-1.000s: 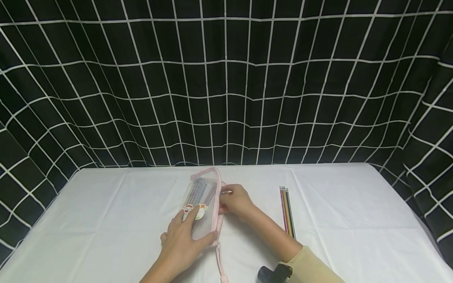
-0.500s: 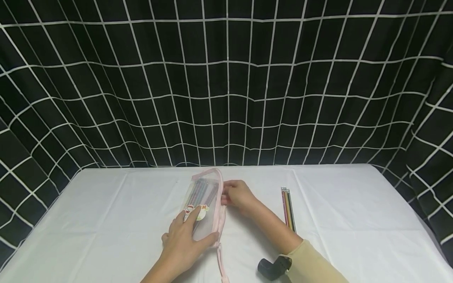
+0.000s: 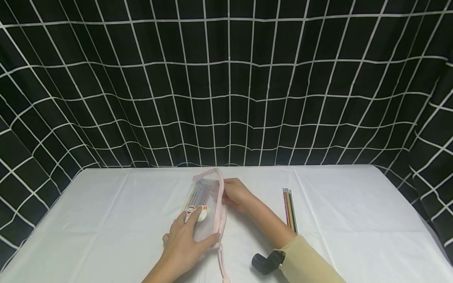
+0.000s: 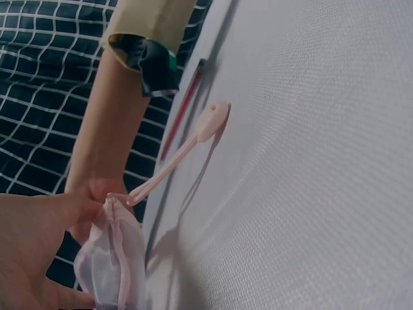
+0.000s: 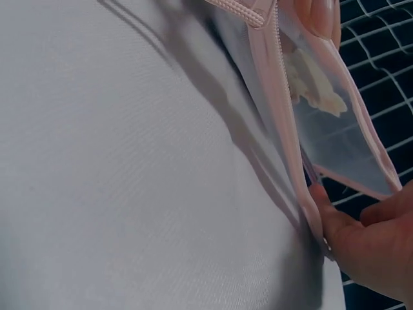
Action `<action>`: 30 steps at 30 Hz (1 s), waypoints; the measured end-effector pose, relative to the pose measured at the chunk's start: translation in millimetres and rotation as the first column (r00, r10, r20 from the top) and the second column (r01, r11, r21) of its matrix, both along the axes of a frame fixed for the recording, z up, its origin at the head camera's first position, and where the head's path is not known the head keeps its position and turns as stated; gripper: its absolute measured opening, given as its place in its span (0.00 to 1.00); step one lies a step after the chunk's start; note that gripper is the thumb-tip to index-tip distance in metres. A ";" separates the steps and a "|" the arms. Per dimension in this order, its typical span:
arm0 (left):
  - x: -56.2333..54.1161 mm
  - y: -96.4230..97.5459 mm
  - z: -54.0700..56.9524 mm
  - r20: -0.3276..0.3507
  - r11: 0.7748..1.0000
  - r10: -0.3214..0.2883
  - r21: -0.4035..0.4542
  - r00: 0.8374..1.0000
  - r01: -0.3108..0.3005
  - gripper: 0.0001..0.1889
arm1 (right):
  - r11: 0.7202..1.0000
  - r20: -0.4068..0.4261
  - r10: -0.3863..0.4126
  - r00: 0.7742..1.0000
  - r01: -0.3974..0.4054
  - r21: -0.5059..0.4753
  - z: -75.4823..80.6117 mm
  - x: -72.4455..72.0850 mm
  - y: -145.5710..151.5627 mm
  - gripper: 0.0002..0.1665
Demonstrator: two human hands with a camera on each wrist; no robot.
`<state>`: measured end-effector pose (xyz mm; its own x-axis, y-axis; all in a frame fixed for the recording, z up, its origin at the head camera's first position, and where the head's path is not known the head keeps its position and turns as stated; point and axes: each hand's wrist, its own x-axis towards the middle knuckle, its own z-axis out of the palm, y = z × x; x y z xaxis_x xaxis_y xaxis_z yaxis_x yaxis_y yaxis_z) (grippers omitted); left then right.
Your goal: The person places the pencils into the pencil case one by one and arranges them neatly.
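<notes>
Plainly pinching the see-through pencil bag (image 3: pixel 209 198) on the surface (image 3: pixel 106 239) with the left grip (image 3: pixel 184 241), likely to hold it steady for the right grip (image 3: pixel 238 195), tucked at its mouth, cannot tell if holding anything.

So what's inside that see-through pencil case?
Through the clear pencil case, several pencils show side by side; their near ends are hidden behind stickers and the left hand's fingers.

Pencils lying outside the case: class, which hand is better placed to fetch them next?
Probably the right hand: it is nearer those pencils, while the left hand holds the translucent pencil case.
</notes>
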<state>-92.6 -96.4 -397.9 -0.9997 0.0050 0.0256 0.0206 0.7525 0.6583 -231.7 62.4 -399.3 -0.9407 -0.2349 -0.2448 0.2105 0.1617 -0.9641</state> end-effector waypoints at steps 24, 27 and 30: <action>-0.3 0.3 0.0 0.002 1.000 0.009 -0.012 1.000 -0.009 0.46 | 0.977 0.056 -0.021 0.998 0.032 -0.210 13.9 22.7 37.0 0.26; -0.7 1.0 0.1 0.009 1.000 0.010 -0.013 1.000 -0.010 0.46 | 0.981 0.028 -0.039 0.999 0.044 -0.190 18.1 29.7 46.0 0.26; -1.0 1.8 -0.1 0.014 1.000 0.011 -0.010 1.000 -0.011 0.47 | 0.986 0.000 -0.074 0.997 0.074 -0.151 21.7 36.6 55.5 0.26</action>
